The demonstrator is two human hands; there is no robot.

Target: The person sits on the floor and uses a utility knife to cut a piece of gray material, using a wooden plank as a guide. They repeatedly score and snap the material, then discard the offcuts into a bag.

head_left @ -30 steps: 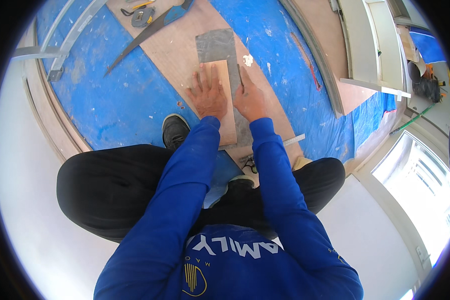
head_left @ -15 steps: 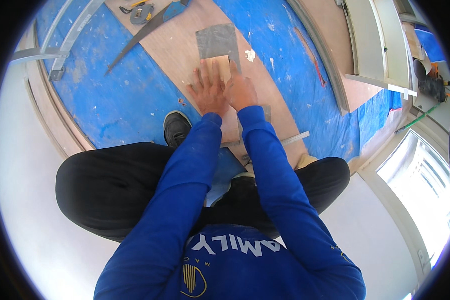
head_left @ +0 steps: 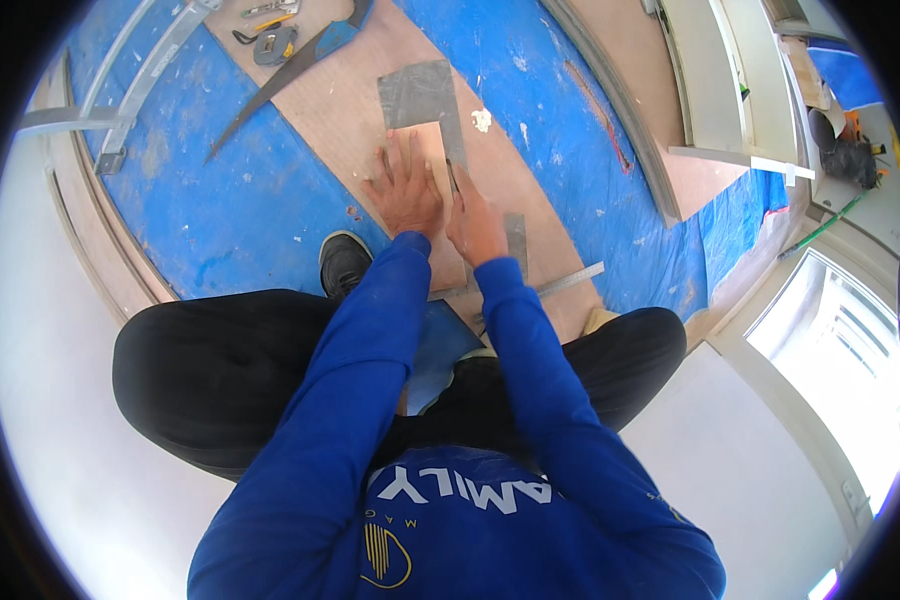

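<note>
On the blue tarp (head_left: 220, 215), a plywood board (head_left: 350, 110) lies flat.

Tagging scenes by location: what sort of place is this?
Probably a room under renovation or fit-out. A blue tarp covers the floor, a plywood sheet lies on it with a handsaw and tape measure, and both hands press a board there.

Both arms stretch forward, left hand (head_left: 402, 190) flat with fingers spread, right hand (head_left: 475, 222) close beside it.
</note>
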